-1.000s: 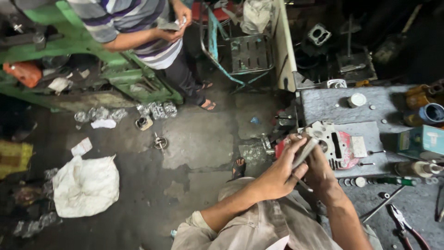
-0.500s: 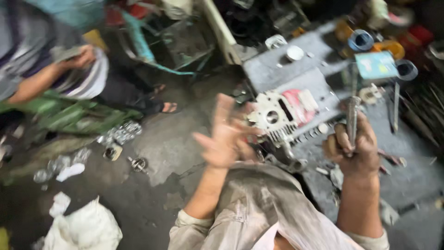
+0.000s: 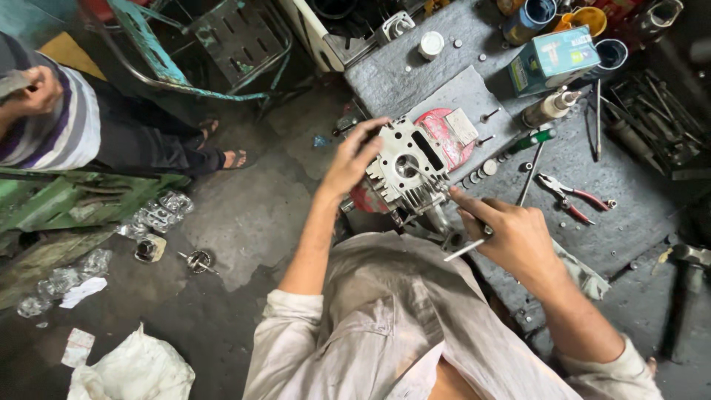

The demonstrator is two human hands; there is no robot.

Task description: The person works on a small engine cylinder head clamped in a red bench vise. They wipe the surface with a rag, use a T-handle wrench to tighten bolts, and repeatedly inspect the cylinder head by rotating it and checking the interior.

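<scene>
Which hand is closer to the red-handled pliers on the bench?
Right. The right hand, holding a thin metal rod, sits just left of the red-handled pliers. The left hand grips the far side of the cylinder head, farther away.

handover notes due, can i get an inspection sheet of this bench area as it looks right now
surface: grey bench top, stained, small round parts scattered on it
job's things: finned metal engine head on the bench edge; thin metal rod
clutter: red-handled pliers, teal box, white cap, green-handled screwdriver, bottle, cans at the back
grippers: left hand grips the head's side; right hand holds the rod, index finger pointing at the fins
cables: nothing seen
surroundings: another person in a striped shirt at left; white bag and litter on the wet floor; teal metal frame
</scene>
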